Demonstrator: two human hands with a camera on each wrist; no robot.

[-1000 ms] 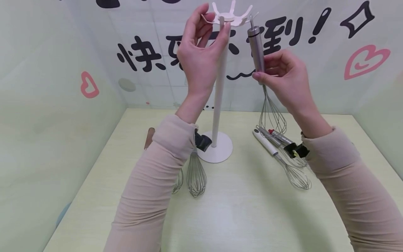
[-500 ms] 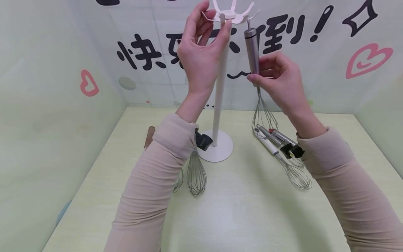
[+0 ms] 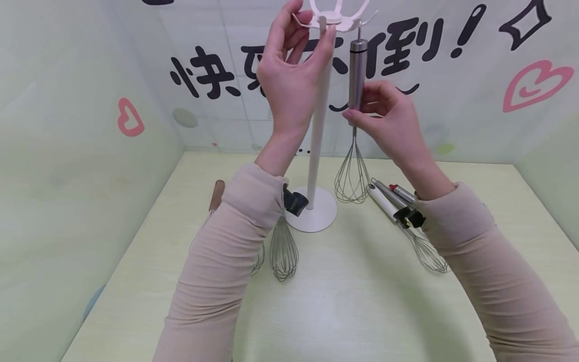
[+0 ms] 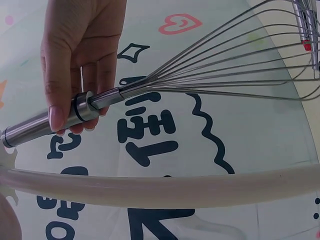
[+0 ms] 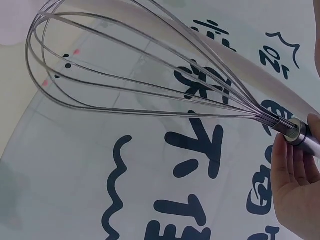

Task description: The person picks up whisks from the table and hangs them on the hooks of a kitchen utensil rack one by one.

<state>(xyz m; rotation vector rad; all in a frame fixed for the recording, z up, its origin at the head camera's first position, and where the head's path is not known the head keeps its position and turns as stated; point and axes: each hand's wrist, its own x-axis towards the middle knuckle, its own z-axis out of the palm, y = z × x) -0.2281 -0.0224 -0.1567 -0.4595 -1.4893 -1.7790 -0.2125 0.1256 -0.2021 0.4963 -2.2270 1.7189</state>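
Note:
My right hand [image 3: 389, 120] pinches the steel handle of a balloon whisk [image 3: 357, 75] between thumb and fingers, just above the wires. The whisk hangs upright, wires down, and its top loop overlaps a right-hand hook of the white rack [image 3: 318, 125]. In the left wrist view the whisk [image 4: 35, 127] lies across the thumb and fingertips. The right wrist view shows its wire balloon [image 5: 150, 80] and the lower handle end. My left hand [image 3: 291, 75] grips the rack's hooked top, thumb on the front against the post and fingers behind a left hook.
On the table [image 3: 344, 301] at right lie a white-handled whisk [image 3: 383, 201] and steel-handled tools, one red-tipped [image 3: 402, 192]. Another whisk [image 3: 284, 251] and a brown handle [image 3: 217, 195] show around the left sleeve. The rack's round base [image 3: 323, 216] stands mid-table. A printed wall rises behind.
My right hand has moved left with the whisk, which has swung from tilted to nearly vertical, its loop now at the hook. My left hand keeps its hold on the rack top.

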